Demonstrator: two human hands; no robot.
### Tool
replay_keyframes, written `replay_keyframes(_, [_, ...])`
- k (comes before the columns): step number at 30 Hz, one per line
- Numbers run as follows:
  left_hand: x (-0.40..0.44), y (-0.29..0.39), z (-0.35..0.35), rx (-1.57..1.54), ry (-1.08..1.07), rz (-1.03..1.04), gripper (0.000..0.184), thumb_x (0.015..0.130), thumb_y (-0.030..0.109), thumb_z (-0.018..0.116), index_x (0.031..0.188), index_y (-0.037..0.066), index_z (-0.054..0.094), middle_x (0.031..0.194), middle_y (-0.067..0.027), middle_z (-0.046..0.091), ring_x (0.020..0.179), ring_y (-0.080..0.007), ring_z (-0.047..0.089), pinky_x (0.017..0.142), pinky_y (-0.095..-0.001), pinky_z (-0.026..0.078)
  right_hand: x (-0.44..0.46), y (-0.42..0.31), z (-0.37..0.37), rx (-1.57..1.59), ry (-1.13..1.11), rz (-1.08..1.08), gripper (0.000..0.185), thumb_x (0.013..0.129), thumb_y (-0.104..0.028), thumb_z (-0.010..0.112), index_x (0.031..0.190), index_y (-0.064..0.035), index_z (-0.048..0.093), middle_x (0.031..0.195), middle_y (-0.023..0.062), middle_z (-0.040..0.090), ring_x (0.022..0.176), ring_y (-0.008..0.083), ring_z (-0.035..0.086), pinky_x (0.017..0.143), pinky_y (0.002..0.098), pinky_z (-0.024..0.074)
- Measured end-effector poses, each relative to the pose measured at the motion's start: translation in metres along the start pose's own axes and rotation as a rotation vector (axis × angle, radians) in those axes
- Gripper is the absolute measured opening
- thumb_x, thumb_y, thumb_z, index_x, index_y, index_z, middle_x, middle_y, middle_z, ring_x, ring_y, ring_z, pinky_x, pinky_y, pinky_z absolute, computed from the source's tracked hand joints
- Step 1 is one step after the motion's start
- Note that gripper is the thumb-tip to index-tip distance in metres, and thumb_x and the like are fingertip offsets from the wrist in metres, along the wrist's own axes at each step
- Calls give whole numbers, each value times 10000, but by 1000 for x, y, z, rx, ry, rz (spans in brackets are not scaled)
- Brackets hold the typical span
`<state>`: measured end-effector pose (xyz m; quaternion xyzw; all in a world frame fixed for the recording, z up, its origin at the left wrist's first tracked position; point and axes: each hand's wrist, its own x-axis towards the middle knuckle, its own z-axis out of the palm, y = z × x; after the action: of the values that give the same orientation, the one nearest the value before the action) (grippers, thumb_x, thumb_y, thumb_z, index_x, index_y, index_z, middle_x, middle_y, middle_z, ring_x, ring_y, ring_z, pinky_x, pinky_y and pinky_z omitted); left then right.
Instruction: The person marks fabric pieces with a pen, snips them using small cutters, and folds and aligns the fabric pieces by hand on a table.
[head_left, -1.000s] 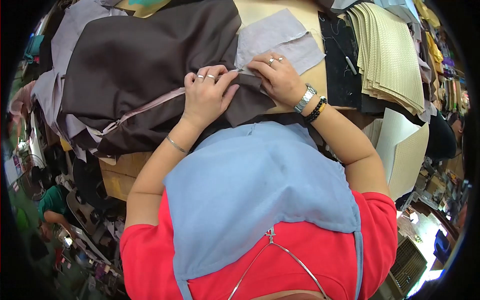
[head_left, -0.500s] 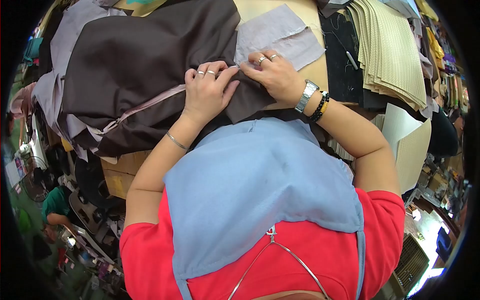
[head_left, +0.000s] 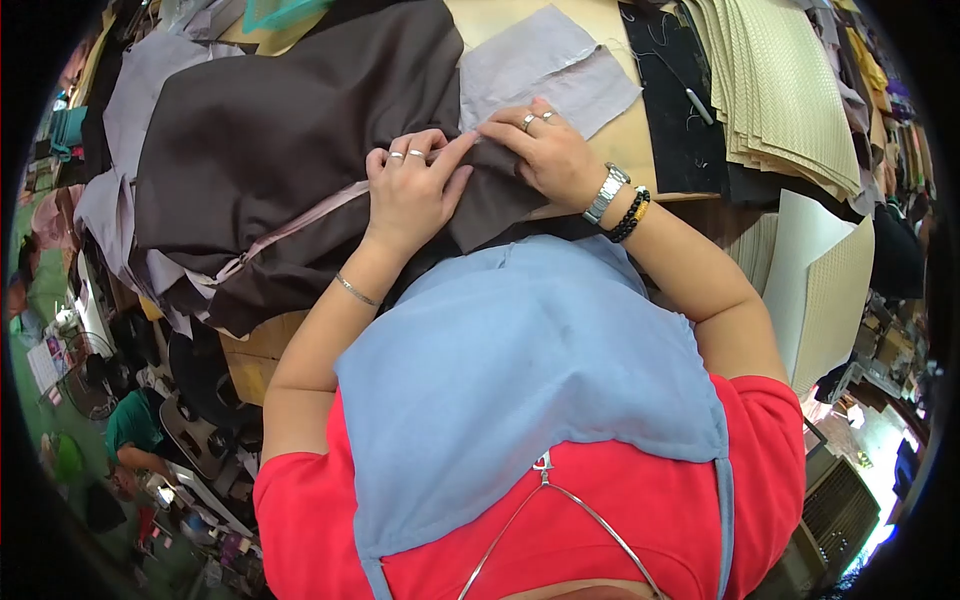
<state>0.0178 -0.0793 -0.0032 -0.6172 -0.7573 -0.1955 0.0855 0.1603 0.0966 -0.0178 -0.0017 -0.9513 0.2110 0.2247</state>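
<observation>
A large dark brown fabric piece (head_left: 290,130) lies bunched over the table. Along its near side runs a pale pinkish seam strip (head_left: 305,217), leading up to my fingers. My left hand (head_left: 410,195) is closed, pinching the fabric edge between thumb and fingers. Just to its right, my right hand (head_left: 552,155) pinches the same edge, fingertips almost touching those of the left. A smaller flap of the brown cloth hangs beneath my right hand. Beyond the hands lies a light grey-lilac cloth (head_left: 545,70), one fold or edge across it.
To the right, a black strip (head_left: 680,120) carries a thin pen-like tool (head_left: 698,105) and loose threads. Beside it stands a stack of cream textured sheets (head_left: 780,95). Grey-lilac cloth (head_left: 105,210) hangs at the left table side. At lower left, a person in a green top (head_left: 135,425) is visible.
The view has shifted slightly. Both hands stay pinched at nearly the same place on the brown fabric edge, with only a small change in finger position.
</observation>
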Motion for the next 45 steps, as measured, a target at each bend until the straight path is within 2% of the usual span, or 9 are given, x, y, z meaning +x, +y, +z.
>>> replay_keyframes(15, [9,8,-18,169,-130,82,332,859,295,681,1174,195,649,1080,1,596,1006,-179,560,897,-429,350,0,3,-1,-74,6,-28,476,753,8,660,1205,-127,595,1114,79,624,988,297,594,968,455,442])
replay_keyframes(19, [10,30,-19,-32,-102,87,591,775,554,692,1200,151,610,1179,-63,557,1083,-238,522,960,-493,337,-7,6,2,264,58,246,393,863,19,612,1238,-82,556,1057,99,649,948,247,640,961,382,471])
replay_keyframes(26, [20,25,2,-2,-126,64,232,783,150,684,997,105,607,998,-40,631,985,-206,603,874,-392,406,-11,14,-3,721,410,515,239,956,-99,585,1189,-50,578,1011,71,681,991,161,655,853,302,517])
replay_keyframes(30, [33,12,-9,-590,-36,-482,146,978,128,510,1071,32,568,1021,-134,656,958,-232,612,850,-328,445,-14,13,-19,557,675,439,243,956,-135,601,1176,-31,597,1094,86,656,1073,167,604,961,301,455])
replay_keyframes(32, [33,-14,-6,-1121,55,-562,215,1042,132,405,1115,-7,551,1054,-91,662,970,-120,576,884,-289,454,-14,8,-23,523,806,453,251,955,-154,610,1175,-32,601,1129,89,644,1106,175,585,988,310,437])
replay_keyframes(34, [34,1,-14,-1258,305,-503,220,989,173,523,1123,6,571,1109,-109,652,992,-180,593,918,-331,455,-21,16,-17,449,715,464,273,956,-203,621,1169,-33,606,1148,106,638,1114,214,581,998,332,430])
replay_keyframes(36, [35,9,-30,-532,166,-12,324,873,267,680,1098,46,606,1172,-126,630,1035,-259,594,929,-383,457,-26,16,-13,372,580,501,285,958,-225,622,1167,-32,608,1148,115,640,1107,235,585,997,344,432])
replay_keyframes(38, [34,38,-37,-214,-25,137,430,735,383,789,1047,116,661,1133,-79,627,1060,-270,582,907,-406,400,-25,14,-10,434,556,555,293,958,-239,623,1164,-31,610,1137,120,648,1106,245,586,993,349,434])
replay_keyframes(45, [25,34,19,-37,-145,131,226,851,200,670,1050,108,619,1059,-80,634,979,-261,597,844,-393,407,-31,12,-14,598,672,603,276,953,-217,625,1156,-29,614,1128,95,649,1140,215,568,1006,339,417])
